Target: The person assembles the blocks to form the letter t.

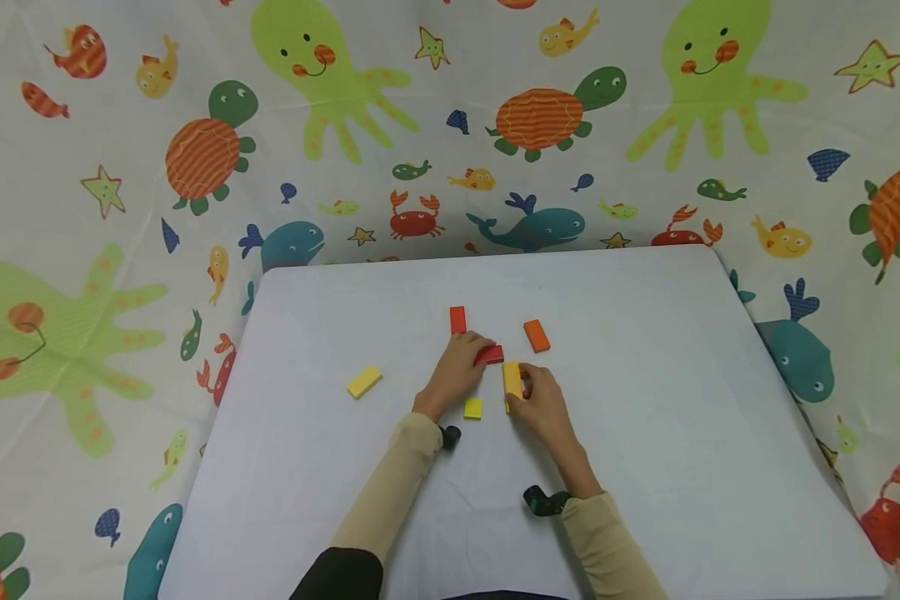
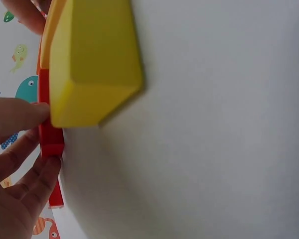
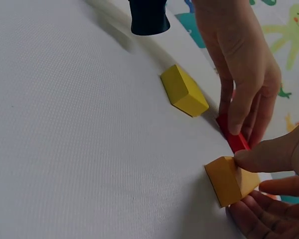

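Observation:
My left hand (image 1: 456,371) pinches a red block (image 1: 491,355) between thumb and fingers, the block lying on the white table. In the left wrist view that red block (image 2: 51,132) is partly covered by the thumb. My right hand (image 1: 543,404) grips a yellow-orange block (image 1: 512,377) by its sides, just right of the red one. Seen from the right wrist, the yellow-orange block (image 3: 225,180) and the red block (image 3: 233,137) are end to end or nearly so; whether they touch I cannot tell. A small yellow block (image 1: 472,409) sits between the two wrists.
Beyond the left hand lies another red block (image 1: 458,318). An orange block (image 1: 537,336) rests farther back on the right, and a yellow block (image 1: 364,382) lies off to the left. The white table (image 1: 682,400) meets a sea-animal patterned cloth (image 1: 435,100) at its back edge.

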`<state>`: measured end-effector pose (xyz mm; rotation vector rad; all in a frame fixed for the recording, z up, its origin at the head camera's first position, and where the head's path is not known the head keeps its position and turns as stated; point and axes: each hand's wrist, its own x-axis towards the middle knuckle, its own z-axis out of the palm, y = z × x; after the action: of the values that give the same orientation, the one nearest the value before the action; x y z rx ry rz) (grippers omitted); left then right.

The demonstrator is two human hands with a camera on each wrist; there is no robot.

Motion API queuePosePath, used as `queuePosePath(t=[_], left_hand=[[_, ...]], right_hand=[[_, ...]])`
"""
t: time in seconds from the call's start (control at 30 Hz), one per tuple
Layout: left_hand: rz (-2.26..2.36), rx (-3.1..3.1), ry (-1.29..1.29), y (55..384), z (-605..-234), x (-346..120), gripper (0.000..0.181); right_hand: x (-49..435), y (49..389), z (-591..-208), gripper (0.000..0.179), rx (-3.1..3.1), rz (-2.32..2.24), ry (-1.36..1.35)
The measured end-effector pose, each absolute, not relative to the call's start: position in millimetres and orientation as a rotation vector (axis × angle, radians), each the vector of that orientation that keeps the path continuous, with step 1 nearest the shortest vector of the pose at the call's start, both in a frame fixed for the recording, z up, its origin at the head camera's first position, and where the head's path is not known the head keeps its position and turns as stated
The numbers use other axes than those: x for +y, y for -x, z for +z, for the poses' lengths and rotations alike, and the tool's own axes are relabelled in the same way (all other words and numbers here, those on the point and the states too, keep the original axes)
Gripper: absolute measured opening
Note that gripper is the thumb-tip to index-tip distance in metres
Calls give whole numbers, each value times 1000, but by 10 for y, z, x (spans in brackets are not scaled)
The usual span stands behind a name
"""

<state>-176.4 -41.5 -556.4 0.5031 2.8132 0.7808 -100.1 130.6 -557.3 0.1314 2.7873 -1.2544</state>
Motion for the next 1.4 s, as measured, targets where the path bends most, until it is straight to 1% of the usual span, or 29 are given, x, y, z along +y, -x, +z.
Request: queuePosePath(t=[0.67,1.07,1.17,1.4], left_hand=[[799,2778,-557,1823,-5555,-370,37],[815,2797,-484,1805,-5569,-310,40],[819,2802,-477,1801,-5566,-300,40],[806,2817,-478,1791,-5549,-287,38]], right_hand=[[1242,1042,-5541,60,2773,-1242,-165],[1312,1067,-5511,60,2749,-1254,-129],[1376,1105,-5502,57,2764,-1258,-148],[1566,1283,-5520,43,2893,-1349,-188]])
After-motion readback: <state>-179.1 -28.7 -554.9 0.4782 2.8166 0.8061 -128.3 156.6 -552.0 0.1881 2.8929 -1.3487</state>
